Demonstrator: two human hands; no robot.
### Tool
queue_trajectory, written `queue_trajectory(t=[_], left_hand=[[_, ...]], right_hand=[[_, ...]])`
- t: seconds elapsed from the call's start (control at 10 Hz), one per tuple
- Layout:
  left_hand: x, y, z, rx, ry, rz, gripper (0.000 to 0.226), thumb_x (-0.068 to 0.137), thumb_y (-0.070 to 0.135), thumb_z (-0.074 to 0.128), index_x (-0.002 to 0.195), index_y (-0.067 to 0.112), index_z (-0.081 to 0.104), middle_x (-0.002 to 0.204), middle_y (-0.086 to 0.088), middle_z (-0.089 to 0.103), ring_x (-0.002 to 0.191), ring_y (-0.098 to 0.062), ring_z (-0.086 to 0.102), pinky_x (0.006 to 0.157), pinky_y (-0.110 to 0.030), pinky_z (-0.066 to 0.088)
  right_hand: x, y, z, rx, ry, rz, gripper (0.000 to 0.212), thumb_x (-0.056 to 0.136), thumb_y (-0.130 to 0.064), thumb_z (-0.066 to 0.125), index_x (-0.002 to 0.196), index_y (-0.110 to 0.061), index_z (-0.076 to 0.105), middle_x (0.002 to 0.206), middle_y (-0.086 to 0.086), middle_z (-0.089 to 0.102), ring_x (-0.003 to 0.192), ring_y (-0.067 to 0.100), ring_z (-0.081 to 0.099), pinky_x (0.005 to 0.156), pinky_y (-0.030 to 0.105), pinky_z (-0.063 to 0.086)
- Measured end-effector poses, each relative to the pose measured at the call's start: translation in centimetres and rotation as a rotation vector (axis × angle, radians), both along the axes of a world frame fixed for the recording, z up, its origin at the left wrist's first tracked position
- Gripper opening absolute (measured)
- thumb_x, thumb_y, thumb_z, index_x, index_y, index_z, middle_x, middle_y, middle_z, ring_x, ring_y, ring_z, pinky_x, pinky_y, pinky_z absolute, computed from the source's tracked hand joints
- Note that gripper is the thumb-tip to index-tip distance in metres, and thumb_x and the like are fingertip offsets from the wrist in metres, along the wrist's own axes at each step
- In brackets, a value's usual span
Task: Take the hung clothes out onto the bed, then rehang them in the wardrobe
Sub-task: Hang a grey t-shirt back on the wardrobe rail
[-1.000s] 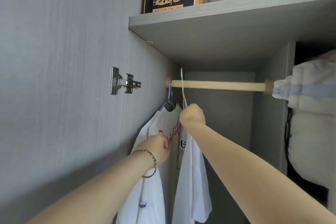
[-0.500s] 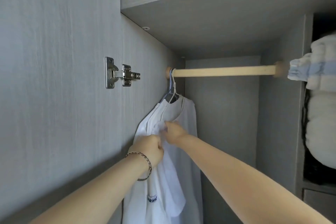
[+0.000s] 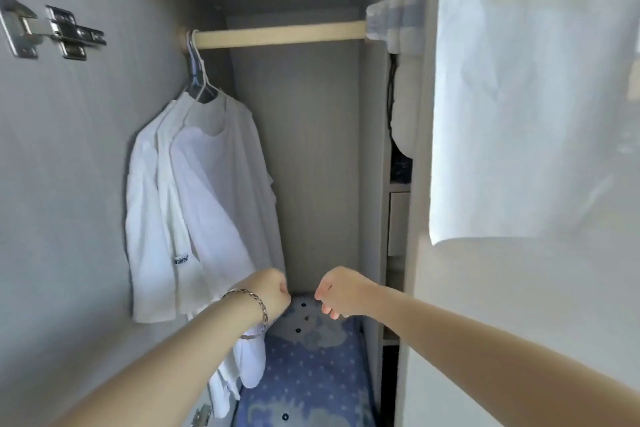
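Note:
Several white T-shirts (image 3: 207, 191) hang on hangers (image 3: 199, 74) at the far left end of the wooden rail (image 3: 277, 34), pressed against the wardrobe's left wall. My left hand (image 3: 270, 291), with a bracelet on the wrist, is a loose fist low down by the shirts' lower edge; I cannot tell whether it touches the cloth. My right hand (image 3: 341, 291) is a loose fist beside it, apart from the shirts, with nothing in it.
Blue patterned bedding (image 3: 308, 371) lies on the wardrobe floor. White and blue folded bedding (image 3: 398, 21) bulges from the right compartment past the divider. A sheet of white paper (image 3: 530, 97) hangs on the right panel. A metal hinge (image 3: 52, 29) sits on the left wall.
Both hands have dropped from the shirts' chest height to below their lower edge. The view has tilted down. The last hanger now sits on the rail with the others.

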State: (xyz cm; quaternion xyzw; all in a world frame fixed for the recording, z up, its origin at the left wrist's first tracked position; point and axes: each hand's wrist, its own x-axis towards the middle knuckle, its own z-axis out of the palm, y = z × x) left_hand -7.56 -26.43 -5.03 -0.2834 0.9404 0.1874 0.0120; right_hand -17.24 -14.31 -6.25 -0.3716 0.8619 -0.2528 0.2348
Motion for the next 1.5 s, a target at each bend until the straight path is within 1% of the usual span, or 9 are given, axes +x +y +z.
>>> queue_trajectory(t=[0.2, 0.3, 0.4, 0.6, 0.7, 0.8, 1.1, 1.3, 1.5], left_hand=[[-0.6, 11.4, -4.8, 0.011, -0.231, -0.403, 0.02, 0.091, 0.009, 0.041, 0.074, 0.013, 0.051, 0.074, -0.005, 0.056, 0.062, -0.02, 0.051, 0.053, -0.021, 0.039], [1.1, 18.6, -7.9, 0.007, -0.171, -0.652, 0.017, 0.087, 0.009, 0.042, 0.08, 0.013, 0.057, 0.084, -0.01, 0.063, 0.074, -0.022, 0.057, 0.071, -0.027, 0.047], [4.6, 27.9, -10.1, 0.005, -0.192, -0.867, 0.017, 0.084, 0.012, 0.043, 0.078, 0.018, 0.058, 0.099, -0.009, 0.07, 0.09, -0.026, 0.066, 0.083, -0.031, 0.051], [15.6, 47.5, -14.9, -0.071, -0.187, -1.365, 0.023, 0.09, 0.017, 0.042, 0.103, 0.013, 0.062, 0.113, -0.009, 0.064, 0.106, -0.027, 0.058, 0.083, -0.027, 0.044], [22.4, 56.7, -17.5, -0.065, -0.185, -1.559, 0.024, 0.091, 0.017, 0.042, 0.105, 0.013, 0.062, 0.114, -0.008, 0.064, 0.107, -0.027, 0.058, 0.082, -0.027, 0.043], [29.8, 65.5, -19.5, -0.045, -0.163, -1.708, 0.024, 0.09, 0.016, 0.044, 0.102, 0.013, 0.064, 0.111, -0.008, 0.066, 0.104, -0.028, 0.059, 0.084, -0.029, 0.046], [48.4, 85.9, -24.6, -0.007, -0.327, -2.017, 0.023, 0.086, 0.013, 0.042, 0.065, 0.021, 0.049, 0.085, -0.005, 0.066, 0.086, -0.026, 0.064, 0.074, -0.031, 0.05], [52.9, 93.6, -28.8, -0.175, -0.394, -2.179, 0.021, 0.087, 0.016, 0.041, 0.089, 0.013, 0.061, 0.093, -0.004, 0.067, 0.086, -0.024, 0.064, 0.078, -0.035, 0.054], [51.1, 102.8, -33.1, -0.275, -0.382, -2.274, 0.021, 0.089, 0.018, 0.04, 0.09, 0.014, 0.06, 0.092, -0.004, 0.065, 0.087, -0.026, 0.063, 0.074, -0.033, 0.051]], right_hand=[[6.2, 13.9, -4.7, -0.014, -0.072, -0.346, 0.013, 0.094, -0.01, 0.045, 0.095, -0.015, 0.056, 0.07, -0.003, 0.054, 0.055, 0.005, 0.05, 0.049, 0.012, 0.042], [11.7, 22.3, -8.0, -0.007, -0.087, -0.621, 0.023, 0.092, -0.009, 0.043, 0.104, -0.006, 0.063, 0.072, 0.0, 0.059, 0.042, -0.002, 0.052, 0.042, 0.006, 0.04], [18.8, 31.5, -11.2, 0.083, -0.065, -0.848, 0.025, 0.092, -0.016, 0.044, 0.106, -0.012, 0.065, 0.095, 0.005, 0.068, 0.066, 0.009, 0.059, 0.067, 0.02, 0.051], [36.4, 48.9, -16.9, 0.119, -0.185, -1.338, 0.021, 0.092, -0.011, 0.044, 0.097, -0.014, 0.064, 0.109, 0.01, 0.069, 0.081, 0.02, 0.059, 0.059, 0.018, 0.042], [46.7, 56.4, -19.0, 0.114, -0.259, -1.597, 0.03, 0.087, -0.006, 0.042, 0.103, 0.005, 0.065, 0.104, 0.019, 0.07, 0.078, 0.028, 0.062, 0.062, 0.029, 0.048], [57.5, 62.5, -20.8, 0.098, -0.315, -1.831, 0.03, 0.087, -0.007, 0.045, 0.103, 0.003, 0.068, 0.103, 0.019, 0.07, 0.086, 0.027, 0.064, 0.08, 0.032, 0.051], [82.5, 74.7, -25.9, -0.06, -0.511, -2.412, 0.029, 0.089, -0.006, 0.045, 0.107, 0.002, 0.066, 0.111, 0.018, 0.067, 0.093, 0.027, 0.062, 0.071, 0.023, 0.039], [86.8, 80.0, -31.0, -0.188, -0.616, -2.62, 0.034, 0.087, -0.003, 0.041, 0.112, 0.007, 0.061, 0.116, 0.025, 0.062, 0.105, 0.038, 0.06, 0.066, 0.031, 0.044], [83.7, 86.5, -36.3, -0.278, -0.648, -2.748, 0.032, 0.093, -0.01, 0.041, 0.113, 0.003, 0.062, 0.118, 0.019, 0.061, 0.098, 0.035, 0.06, 0.072, 0.032, 0.046]])
